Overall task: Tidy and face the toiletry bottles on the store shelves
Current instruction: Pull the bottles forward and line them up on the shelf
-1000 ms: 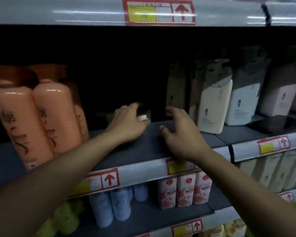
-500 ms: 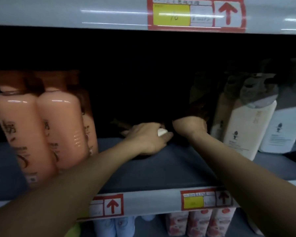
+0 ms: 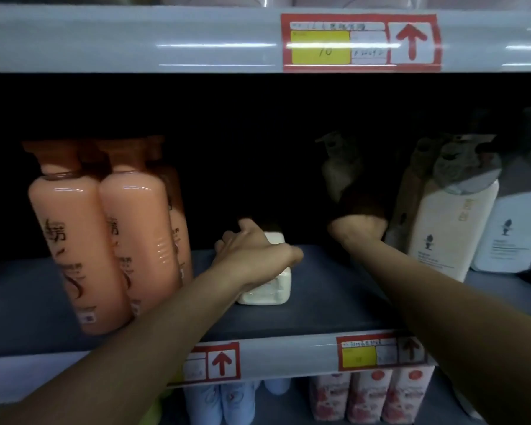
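On the grey middle shelf [image 3: 334, 289], our left hand [image 3: 252, 256] curls its fingers over a cream bottle [image 3: 269, 286] lying on its side, just right of the orange bottles [image 3: 105, 234] standing at the shelf's left. Our right hand [image 3: 357, 230] reaches into the dark back of the shelf toward a dim pump bottle [image 3: 339, 173], left of the upright cream bottles [image 3: 451, 228]; whether its fingers grip anything, we cannot tell.

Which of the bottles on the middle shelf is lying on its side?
The small cream-white bottle under the left hand, in the gap between the groups. The tall orange bottles and white pump bottles all stand upright.
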The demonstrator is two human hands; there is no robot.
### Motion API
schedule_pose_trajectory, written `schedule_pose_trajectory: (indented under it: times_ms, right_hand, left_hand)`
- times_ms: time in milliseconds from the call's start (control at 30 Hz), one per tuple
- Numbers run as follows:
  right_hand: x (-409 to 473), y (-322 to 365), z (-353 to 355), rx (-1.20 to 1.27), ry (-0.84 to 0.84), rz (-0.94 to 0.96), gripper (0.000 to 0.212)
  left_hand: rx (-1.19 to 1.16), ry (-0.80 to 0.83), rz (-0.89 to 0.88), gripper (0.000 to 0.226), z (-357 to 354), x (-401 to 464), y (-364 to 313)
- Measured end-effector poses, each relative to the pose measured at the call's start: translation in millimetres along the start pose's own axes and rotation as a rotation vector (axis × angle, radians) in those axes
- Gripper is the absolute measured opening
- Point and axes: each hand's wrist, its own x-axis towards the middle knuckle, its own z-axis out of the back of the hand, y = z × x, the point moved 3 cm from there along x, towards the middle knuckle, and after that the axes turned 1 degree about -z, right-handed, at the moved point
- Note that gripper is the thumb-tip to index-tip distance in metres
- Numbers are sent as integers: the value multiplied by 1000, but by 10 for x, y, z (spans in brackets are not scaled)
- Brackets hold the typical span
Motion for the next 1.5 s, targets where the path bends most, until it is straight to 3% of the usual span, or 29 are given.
schedule_pose_trajectory:
  times_ms: [133, 233, 367, 567, 700, 833, 900, 1033, 1167, 1300, 1500]
  right_hand:
    - [-76, -69, 38, 55, -85, 41, 67]
    - [-281, -75, 103, 39, -118, 57, 88]
    - [-556, -85, 268, 154, -174, 110, 72]
    - [-948, -130, 486, 297, -212, 123, 79]
    - [-1110, -182, 547, 311, -234, 161, 87]
    - [-1242, -233, 570, 364, -208, 186, 91]
    - [-1301, -259, 577, 400, -191, 197, 91]
    - [-1395, -300, 602, 417, -168, 220, 90]
    - [-1451, -344, 639, 423, -146, 225, 84]
    - [-1478, -407, 661, 447, -111, 220, 75]
    - [-1480, -476, 611, 460, -96, 226, 84]
  left_hand:
    - [28, 3, 42, 118, 14, 67, 45]
    - [20, -54, 25, 101, 50, 29, 42]
    - [-31, -152, -61, 88, 72, -100, 29]
    - [-75, -351, -257, 76, 75, -317, 78]
    - [-179, -428, -357, 96, 78, -421, 144]
    - [-252, -385, -451, 121, 69, -503, 131]
    - [-231, -347, -440, 122, 45, -510, 118]
    - [-261, -355, -427, 102, -7, -560, 109]
    - [-324, -389, -435, 112, -21, -561, 140]
    - [-237, -430, -437, 116, -34, -547, 127]
    - [-163, -493, -392, 118, 5, -609, 87]
